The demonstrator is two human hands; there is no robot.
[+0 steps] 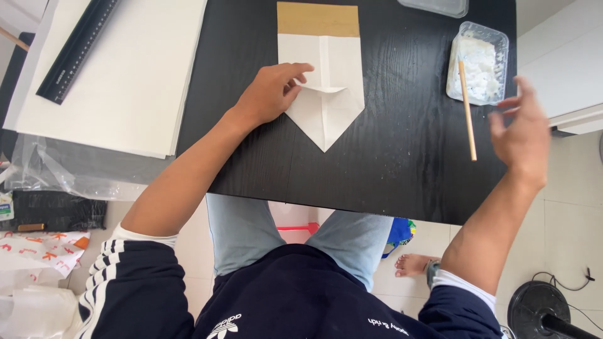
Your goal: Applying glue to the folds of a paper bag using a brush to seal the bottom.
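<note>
Black wooden table (402, 176) is filling most of the view, seen from above, with the person sitting at its near edge. Large white sheets (119, 75) are lying stacked on the far left, overhanging the table edge, with a long black ruler (78, 49) resting diagonally across them.

Folded paper piece (323, 94) is sitting at the table's centre: white, creased down the middle, its lower corners folded in to a downward point, and a brown band (318, 19) across the top. Judging by this, the point and centre crease are already formed; the small flap at mid-height looks only partly flattened, and no paste appears to be applied yet.

Left hand (271, 94) is pressing on the paper's left edge, fingers curled together with the tips bearing down at the flap.

Right hand (521, 129) is hovering off the table's right edge, blurred, fingers loosely spread, holding nothing.

Clear plastic tub (478, 61) of white paste is standing near the right hand, a thin wooden stick (467, 110) leaning out of it onto the table.
</note>
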